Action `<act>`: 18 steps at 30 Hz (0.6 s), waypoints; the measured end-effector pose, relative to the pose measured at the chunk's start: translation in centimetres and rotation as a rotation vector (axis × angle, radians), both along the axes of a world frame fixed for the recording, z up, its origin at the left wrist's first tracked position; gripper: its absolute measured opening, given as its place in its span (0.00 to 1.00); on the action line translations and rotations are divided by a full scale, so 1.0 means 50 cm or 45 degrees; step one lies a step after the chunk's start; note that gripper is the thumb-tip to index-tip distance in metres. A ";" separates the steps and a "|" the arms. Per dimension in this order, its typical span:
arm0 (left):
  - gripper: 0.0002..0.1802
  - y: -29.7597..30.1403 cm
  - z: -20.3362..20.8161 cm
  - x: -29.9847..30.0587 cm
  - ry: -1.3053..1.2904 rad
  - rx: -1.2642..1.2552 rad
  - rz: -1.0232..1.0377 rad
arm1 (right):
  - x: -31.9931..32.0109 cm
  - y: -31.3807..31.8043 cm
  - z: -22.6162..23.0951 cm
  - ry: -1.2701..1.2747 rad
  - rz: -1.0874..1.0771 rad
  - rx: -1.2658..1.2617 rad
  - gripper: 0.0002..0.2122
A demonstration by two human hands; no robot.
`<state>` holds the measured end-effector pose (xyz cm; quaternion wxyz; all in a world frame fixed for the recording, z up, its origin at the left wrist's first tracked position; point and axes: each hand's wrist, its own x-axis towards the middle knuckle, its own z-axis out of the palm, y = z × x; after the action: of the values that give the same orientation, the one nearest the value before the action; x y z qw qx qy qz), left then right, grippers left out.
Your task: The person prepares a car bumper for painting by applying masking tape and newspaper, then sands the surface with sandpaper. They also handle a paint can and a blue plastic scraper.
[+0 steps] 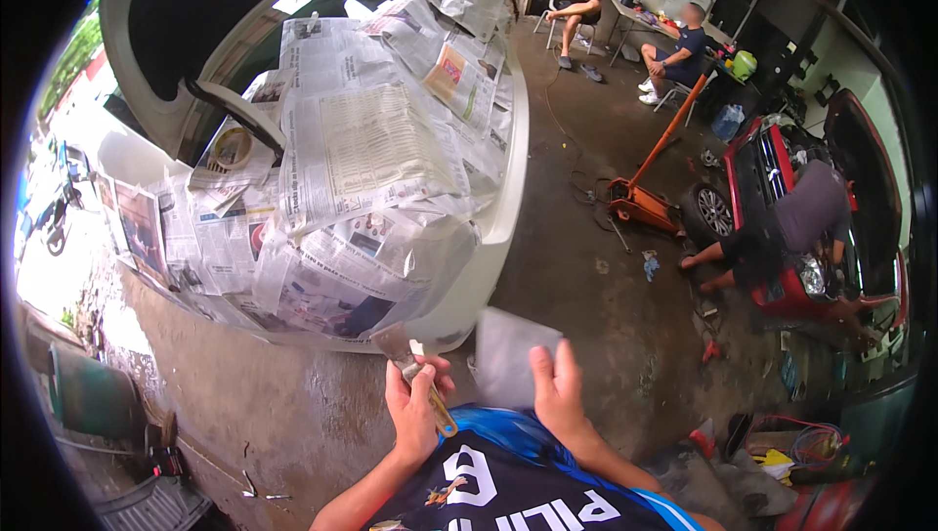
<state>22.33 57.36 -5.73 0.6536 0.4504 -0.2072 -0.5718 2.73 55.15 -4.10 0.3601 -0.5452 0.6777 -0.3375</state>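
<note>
Yellow shows at the tail of a long, thin scraper with a flat metal blade (398,346). The left hand (416,409) has its fingers curled round it, just left of a smooth, grey, four-sided plate (505,360). The scraper slants, with its blade up and left and its tail pointing down below the plate. Blade and plate are apart. The right hand (560,396) holds the plate by its right side, though blur hides how the fingers sit underneath. Beyond the plate, up and left, is a white car (501,246) under printed newspaper sheets (363,145). Farther off, up and right of the plate, stands an orange metal floor jack (640,207).
</note>
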 end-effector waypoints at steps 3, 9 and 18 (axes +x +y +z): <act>0.08 -0.013 -0.007 0.010 -0.208 -0.065 -0.050 | -0.029 -0.034 0.002 0.244 -0.060 -0.625 0.13; 0.09 -0.024 0.004 -0.012 -0.974 -0.396 -0.098 | 0.009 -0.019 -0.035 -0.116 0.053 -0.247 0.15; 0.43 -0.035 0.025 -0.012 -1.863 -0.320 0.128 | 0.088 -0.009 -0.058 -0.961 0.240 -0.065 0.16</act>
<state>21.74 55.62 -4.50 0.4206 0.6468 -0.6327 -0.0671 7.11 54.72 -6.99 0.5999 -0.4512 0.4360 -0.4964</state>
